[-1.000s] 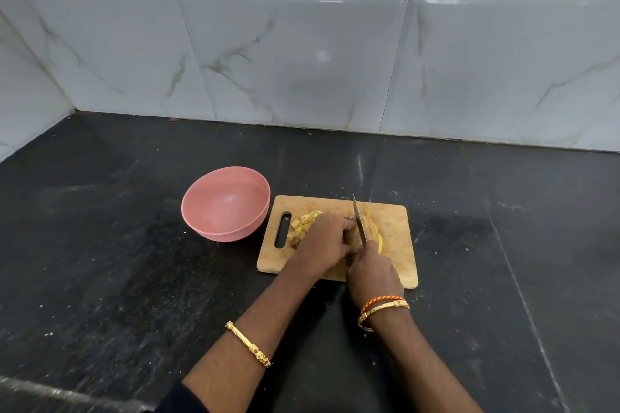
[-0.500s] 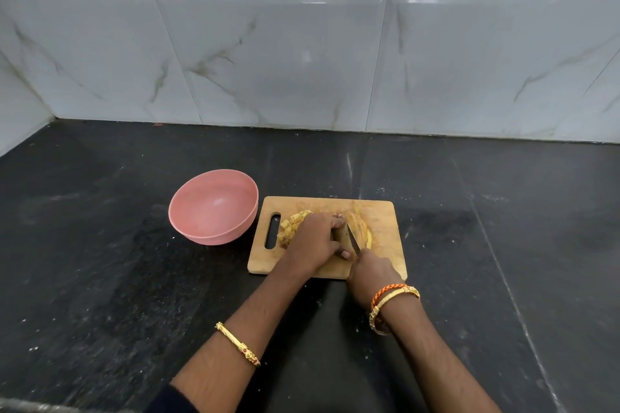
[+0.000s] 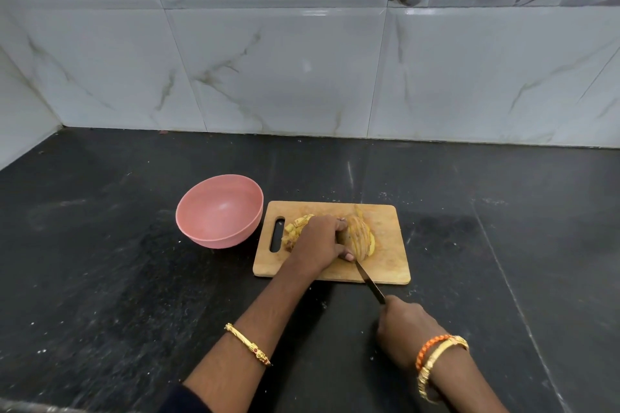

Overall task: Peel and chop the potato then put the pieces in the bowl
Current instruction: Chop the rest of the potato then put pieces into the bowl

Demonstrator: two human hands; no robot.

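Black counter [image 3: 100, 278], pink bowl [image 3: 219, 211] empty, left hand [image 3: 318, 241] gripping sliced potato [image 3: 360, 236], right hand [image 3: 407, 329] gripping knife [image 3: 370, 282].

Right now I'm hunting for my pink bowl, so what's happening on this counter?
A person is chopping a potato on a wooden cutting board. The left hand steadies it; the right hand holds a knife. Some cut pieces lie on the board. The pink bowl beside the board holds nothing yet.

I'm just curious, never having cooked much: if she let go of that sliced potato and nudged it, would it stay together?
Probably not. The potato is cut into thin upright slices that the left hand holds together, so they would likely fan out or topple. Its cut faces look moist, so perhaps slippery.
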